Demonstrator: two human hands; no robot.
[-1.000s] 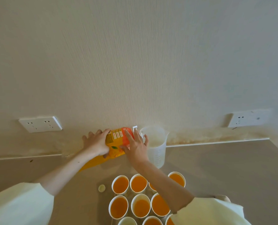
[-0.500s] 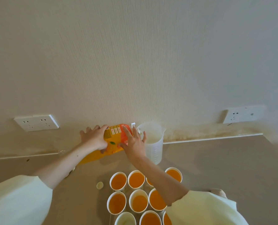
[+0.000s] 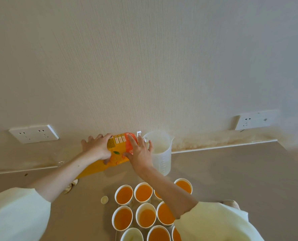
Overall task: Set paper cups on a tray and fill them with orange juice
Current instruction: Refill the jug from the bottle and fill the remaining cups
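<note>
- Cups (image 3: 124,195) of paper are standing in tight rows at the near edge of the surface (image 3: 231,171). Most are holding orange juice (image 3: 143,192), and one in front (image 3: 131,235) is showing pale inside.
- Our right forearm (image 3: 171,190) is crossing over the cups on their right side.
- A small pale cap (image 3: 104,200) is lying on the surface just left of the cups.
- Beyond the cups we are holding the juice bottle (image 3: 118,146) tilted, base low to the left and neck raised toward the measuring jug (image 3: 162,159).
- Our left hand (image 3: 97,148) is gripping the bottle's middle, fingers curled round it.
- Our right hand (image 3: 140,153) is clasping the neck end, fingers lying over the label and thumb pressing from below.
- The jug is standing upright just right of the bottle, close to the wall (image 3: 144,66); we cannot tell whether juice is running into it.
- Two white sockets are sitting on the wall, one far left (image 3: 33,136) and one far right (image 3: 252,120).
</note>
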